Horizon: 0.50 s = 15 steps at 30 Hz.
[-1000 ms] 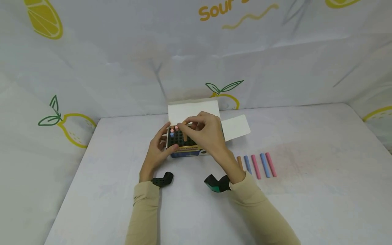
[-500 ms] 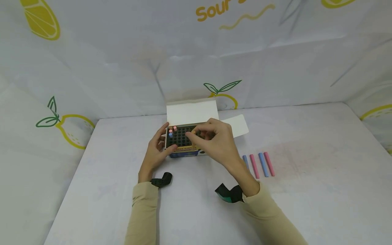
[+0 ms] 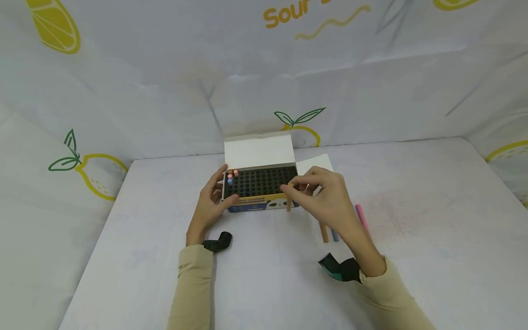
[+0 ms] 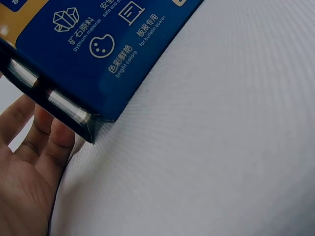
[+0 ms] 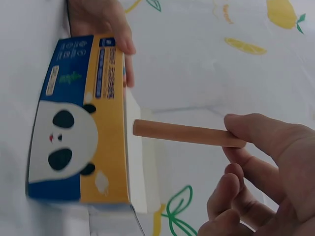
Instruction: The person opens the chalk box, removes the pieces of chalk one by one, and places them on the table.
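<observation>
On the white table stands a chalk box (image 3: 247, 206) with its lid raised and a black holed insert inside. Its front carries a panda (image 5: 61, 140) on blue and yellow. My left hand (image 3: 208, 206) grips the box's left end, thumb along the front edge and fingers round the side. My right hand (image 3: 323, 197) pinches one end of an orange-brown chalk stick (image 5: 182, 132) between thumb and fingers. In the head view this stick hangs upright, overlapping the box's right front corner. Pink chalks (image 3: 236, 173), a blue chalk (image 3: 230, 182) and an orange-brown one sit in the insert's back left holes.
Right of the box lie an orange-brown chalk (image 3: 324, 233), a blue chalk (image 3: 335, 235) and a pink chalk (image 3: 362, 217), partly hidden by my right hand and forearm. A white side flap (image 3: 315, 162) sticks out from the box. Behind rises a lemon-printed cloth backdrop (image 3: 165, 91).
My right hand has moved right and toward me with the orange-brown chalk, from over the insert to the box's right front corner. My left hand keeps its hold on the box.
</observation>
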Each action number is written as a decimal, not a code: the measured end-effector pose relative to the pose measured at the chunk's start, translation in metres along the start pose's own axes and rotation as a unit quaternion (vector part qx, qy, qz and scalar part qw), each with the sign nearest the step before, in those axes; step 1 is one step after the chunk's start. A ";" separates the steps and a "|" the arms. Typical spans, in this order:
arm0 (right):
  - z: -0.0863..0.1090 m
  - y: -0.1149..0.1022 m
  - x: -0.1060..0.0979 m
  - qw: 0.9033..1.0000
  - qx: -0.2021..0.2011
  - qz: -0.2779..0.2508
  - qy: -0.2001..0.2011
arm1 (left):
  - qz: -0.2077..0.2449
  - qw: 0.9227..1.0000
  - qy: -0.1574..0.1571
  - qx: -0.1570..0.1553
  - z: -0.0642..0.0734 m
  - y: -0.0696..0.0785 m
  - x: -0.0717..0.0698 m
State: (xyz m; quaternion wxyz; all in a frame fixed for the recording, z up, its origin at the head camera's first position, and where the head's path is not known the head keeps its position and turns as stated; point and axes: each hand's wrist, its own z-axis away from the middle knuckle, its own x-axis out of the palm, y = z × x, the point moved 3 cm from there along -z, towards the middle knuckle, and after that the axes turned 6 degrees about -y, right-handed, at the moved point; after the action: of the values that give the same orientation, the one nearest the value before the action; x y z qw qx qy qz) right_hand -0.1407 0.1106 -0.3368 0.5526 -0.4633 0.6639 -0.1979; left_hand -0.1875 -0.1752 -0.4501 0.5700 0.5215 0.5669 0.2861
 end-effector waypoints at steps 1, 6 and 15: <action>0.002 0.002 -0.004 1.000 0.003 0.007 -0.003 | -0.001 1.000 0.000 0.000 0.000 0.000 0.000; 0.011 0.009 -0.023 0.998 0.038 0.036 -0.033 | 0.001 1.000 0.000 0.001 0.000 0.000 0.000; 0.019 0.014 -0.052 0.992 0.071 0.061 -0.087 | 0.004 1.000 0.000 0.001 0.000 0.001 0.001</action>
State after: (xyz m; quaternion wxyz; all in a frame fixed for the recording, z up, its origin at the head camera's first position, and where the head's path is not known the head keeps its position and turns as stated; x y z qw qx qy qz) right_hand -0.1309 0.1659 -0.3251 0.6507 -0.3970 0.6247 -0.1697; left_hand -0.1870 -0.1743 -0.4495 0.5685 0.5244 0.5648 0.2877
